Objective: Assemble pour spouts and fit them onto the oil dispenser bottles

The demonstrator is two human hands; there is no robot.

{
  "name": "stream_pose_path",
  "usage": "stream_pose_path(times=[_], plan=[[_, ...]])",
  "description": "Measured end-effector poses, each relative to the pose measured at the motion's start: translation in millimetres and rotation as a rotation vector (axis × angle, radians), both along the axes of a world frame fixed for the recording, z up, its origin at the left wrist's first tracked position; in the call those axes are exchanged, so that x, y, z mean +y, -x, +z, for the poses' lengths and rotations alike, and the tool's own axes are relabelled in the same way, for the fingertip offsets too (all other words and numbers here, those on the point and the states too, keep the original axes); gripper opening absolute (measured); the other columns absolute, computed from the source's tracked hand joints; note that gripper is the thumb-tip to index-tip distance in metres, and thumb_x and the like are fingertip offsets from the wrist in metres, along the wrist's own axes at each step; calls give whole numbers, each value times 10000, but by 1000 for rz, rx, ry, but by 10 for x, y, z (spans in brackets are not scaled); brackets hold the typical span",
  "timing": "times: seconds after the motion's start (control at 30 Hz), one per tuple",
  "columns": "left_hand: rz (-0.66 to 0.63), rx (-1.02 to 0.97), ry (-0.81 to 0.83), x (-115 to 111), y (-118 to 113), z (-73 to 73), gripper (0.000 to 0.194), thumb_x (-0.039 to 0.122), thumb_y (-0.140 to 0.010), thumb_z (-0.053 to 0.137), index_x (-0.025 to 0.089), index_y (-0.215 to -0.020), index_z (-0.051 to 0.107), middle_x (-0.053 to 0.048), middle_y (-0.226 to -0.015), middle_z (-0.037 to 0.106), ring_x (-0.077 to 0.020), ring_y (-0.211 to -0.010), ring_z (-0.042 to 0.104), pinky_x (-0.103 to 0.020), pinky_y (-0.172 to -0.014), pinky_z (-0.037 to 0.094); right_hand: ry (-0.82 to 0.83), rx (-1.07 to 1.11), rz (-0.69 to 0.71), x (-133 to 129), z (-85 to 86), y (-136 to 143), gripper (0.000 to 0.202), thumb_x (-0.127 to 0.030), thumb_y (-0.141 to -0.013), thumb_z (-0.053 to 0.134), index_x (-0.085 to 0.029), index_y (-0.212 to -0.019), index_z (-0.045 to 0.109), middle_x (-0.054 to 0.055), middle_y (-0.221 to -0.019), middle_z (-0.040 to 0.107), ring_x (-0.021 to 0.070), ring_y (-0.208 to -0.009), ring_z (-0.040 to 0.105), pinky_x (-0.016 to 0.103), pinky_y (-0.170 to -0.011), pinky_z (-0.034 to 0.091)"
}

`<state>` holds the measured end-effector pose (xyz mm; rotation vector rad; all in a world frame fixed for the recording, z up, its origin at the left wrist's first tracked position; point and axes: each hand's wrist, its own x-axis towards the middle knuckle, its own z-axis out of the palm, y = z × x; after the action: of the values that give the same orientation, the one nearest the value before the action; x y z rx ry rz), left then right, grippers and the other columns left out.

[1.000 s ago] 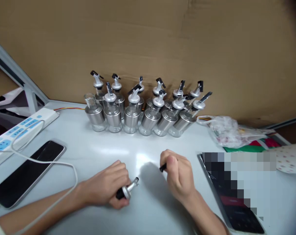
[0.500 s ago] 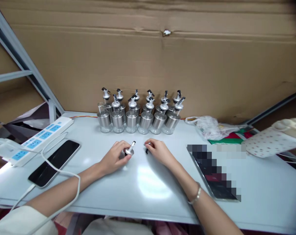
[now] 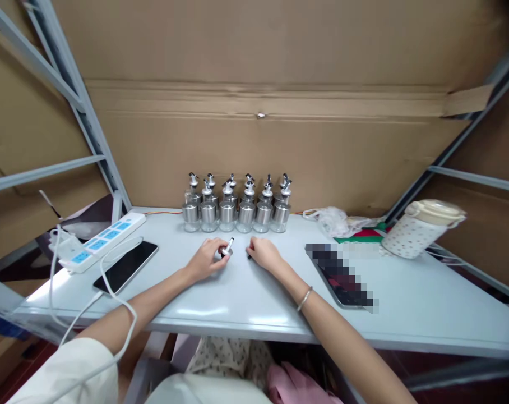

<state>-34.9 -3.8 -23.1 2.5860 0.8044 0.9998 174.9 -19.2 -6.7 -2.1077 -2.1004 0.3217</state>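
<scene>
My left hand (image 3: 207,259) grips a silver pourer top (image 3: 228,247) between thumb and fingers, its spout pointing up. To its right, my right hand (image 3: 263,252) is closed on a small black piece (image 3: 249,256), mostly hidden by the fingers, low over the table. Beyond both hands stand two rows of glass bottles with metal sleeves (image 3: 227,213). Most carry silver pourers with black flip caps; the front-left bottle (image 3: 191,216) shows no pourer of its own.
On the white table (image 3: 221,297), a power strip (image 3: 107,241) and a cabled phone (image 3: 126,265) lie left. Rightward are a dark, partly pixelated tablet (image 3: 336,275), a plastic bag (image 3: 331,222) and a dotted container (image 3: 418,227). Cardboard (image 3: 254,151) stands behind.
The camera view has shifted, showing more of the table's front edge and my lap. Both hands hold nearly the same places; the black piece is now more hidden by my right fingers.
</scene>
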Motion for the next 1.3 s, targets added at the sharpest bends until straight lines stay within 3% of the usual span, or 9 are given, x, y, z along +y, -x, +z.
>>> stream_pose_path(times=[0.17, 0.37, 0.53, 0.73, 1.0, 1.3], plan=[[40, 2, -16, -34, 51, -3, 189, 330, -849, 478, 180, -947, 538, -33, -846, 610, -173, -778, 556, -319, -804, 401, 12, -74, 37, -13, 16, 45, 312, -316, -905, 551, -155, -1171, 558, 93, -1179, 587, 210, -1001, 604, 417, -841, 516], [59, -1, -14, -49, 82, -19, 214, 340, -879, 424, 176, -948, 544, -47, -843, 605, -176, -782, 547, -320, -793, 416, 112, -75, 215, -7, 124, -57, 293, -312, -905, 553, -157, -1153, 568, 83, -1154, 599, 198, -967, 614, 398, -816, 527], [49, -18, 17, -64, 76, 3, 206, 351, -869, 452, 180, -928, 550, -41, -832, 596, -172, -788, 544, -317, -799, 430, 47, -68, 310, -24, 168, -137, 286, -309, -908, 547, -166, -1154, 568, 85, -1171, 592, 198, -981, 608, 406, -830, 522], [114, -109, 150, -27, 102, -9, 280, 401, -909, 455, 157, -1006, 552, -46, -895, 595, -170, -836, 563, -362, -827, 454, -57, 26, 432, 80, 61, -70, 291, -306, -904, 554, -158, -1154, 567, 84, -1164, 595, 204, -989, 607, 414, -833, 519], [235, -246, 401, 145, 94, -121, 321, 390, -935, 476, 127, -1106, 549, -44, -920, 617, -128, -735, 606, -308, -679, 530, -97, 84, 497, 270, -35, 108, 292, -311, -905, 553, -154, -1150, 567, 81, -1142, 603, 197, -962, 615, 405, -816, 526], [267, -220, 367, 118, 121, -77, 321, 373, -926, 497, 135, -1135, 546, -71, -1042, 609, -178, -905, 609, -392, -817, 513, -247, 13, 604, 276, -119, 355, 292, -308, -905, 550, -169, -1161, 567, 89, -1204, 577, 216, -1038, 588, 434, -873, 500]])
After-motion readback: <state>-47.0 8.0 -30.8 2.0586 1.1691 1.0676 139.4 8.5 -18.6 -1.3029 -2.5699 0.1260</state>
